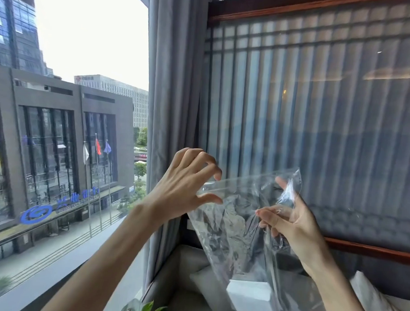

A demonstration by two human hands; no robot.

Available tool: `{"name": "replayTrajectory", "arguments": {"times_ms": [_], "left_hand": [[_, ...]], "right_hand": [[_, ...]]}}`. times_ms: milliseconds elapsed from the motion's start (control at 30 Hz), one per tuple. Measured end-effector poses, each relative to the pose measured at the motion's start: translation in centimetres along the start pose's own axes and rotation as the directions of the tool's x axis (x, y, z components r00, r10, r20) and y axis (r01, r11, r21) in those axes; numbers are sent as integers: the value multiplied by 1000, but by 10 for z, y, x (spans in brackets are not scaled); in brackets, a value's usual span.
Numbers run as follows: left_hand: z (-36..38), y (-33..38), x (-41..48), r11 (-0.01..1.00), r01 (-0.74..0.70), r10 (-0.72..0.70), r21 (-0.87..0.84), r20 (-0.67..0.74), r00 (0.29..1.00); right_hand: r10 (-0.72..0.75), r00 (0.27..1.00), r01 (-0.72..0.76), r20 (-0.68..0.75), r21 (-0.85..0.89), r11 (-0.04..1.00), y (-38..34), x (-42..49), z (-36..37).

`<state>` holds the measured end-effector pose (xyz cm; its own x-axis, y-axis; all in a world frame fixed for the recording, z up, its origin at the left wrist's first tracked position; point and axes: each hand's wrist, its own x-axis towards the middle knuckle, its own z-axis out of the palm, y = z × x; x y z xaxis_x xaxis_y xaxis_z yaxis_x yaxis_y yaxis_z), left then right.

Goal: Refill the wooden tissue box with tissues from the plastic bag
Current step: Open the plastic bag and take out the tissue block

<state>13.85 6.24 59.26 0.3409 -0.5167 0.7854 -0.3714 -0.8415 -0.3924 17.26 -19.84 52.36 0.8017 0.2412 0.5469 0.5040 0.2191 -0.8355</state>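
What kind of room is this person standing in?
Probably an upper-floor hotel room or bedroom in a city. A big window looks down on office buildings and flagpoles, grey curtains hang beside it, and a white pillow lies below a padded wood-framed wall panel.

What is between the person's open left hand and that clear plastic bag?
Nothing visible. The left hand is spread open right at the upper edge of the plastic bag, with only air between them. The right hand already pinches the bag's other side.

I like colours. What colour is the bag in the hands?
The bag has no colour: it is clear, crinkly plastic you can see through. The head view shows it.
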Motion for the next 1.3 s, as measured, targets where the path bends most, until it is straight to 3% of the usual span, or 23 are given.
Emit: {"name": "replayTrajectory", "arguments": {"times_ms": [200, 467, 567, 633, 700, 767, 833, 933, 1200, 1233, 1300], "left_hand": [[2, -1, 8, 995, -76, 85, -60, 164, 983], [5, 6, 26, 978, -154, 179, -139, 192, 965], [3, 2, 32, 969, -3, 58, -246, 217, 974], [0, -2, 35, 916, 177, -82, -361, 263, 961], [-4, 5, 38, 858, 270, -177, -437, 243, 954], [-8, 23, 43, 945, 175, -146, -276, 124, 981], [-12, 46, 51, 998, -48, 53, -51, 91, 994], [-10, 59, 60, 978, -204, 208, -40, 165, 964], [-12, 40, 62, 920, 4, 102, -392, 252, 962], [-15, 36, 63, 885, 85, 41, -457, 260, 965], [-24, 37, 64, 722, 269, -74, -637, 316, 946]], "right_hand": [[21, 1000, -22, -22, -60, 998, -10, -11, -21], [52, 997, -56, -61, -74, 996, -14, -28, -35], [88, 993, -94, -75, -90, 991, -11, -32, -36], [108, 991, -114, -78, -83, 990, -10, -33, -31], [112, 991, -117, -72, -76, 990, -8, -31, -23], [107, 992, -111, -64, -65, 992, -6, -30, -13], [100, 994, -102, -42, -60, 993, -5, -30, -4], [100, 995, -101, -18, -65, 993, -6, -33, 4], [110, 994, -110, 0, -41, 993, -9, -48, 6], [107, 994, -107, -3, -34, 994, -9, -50, 7], [103, 995, -103, -6, -42, 994, -8, -50, 10]]}}
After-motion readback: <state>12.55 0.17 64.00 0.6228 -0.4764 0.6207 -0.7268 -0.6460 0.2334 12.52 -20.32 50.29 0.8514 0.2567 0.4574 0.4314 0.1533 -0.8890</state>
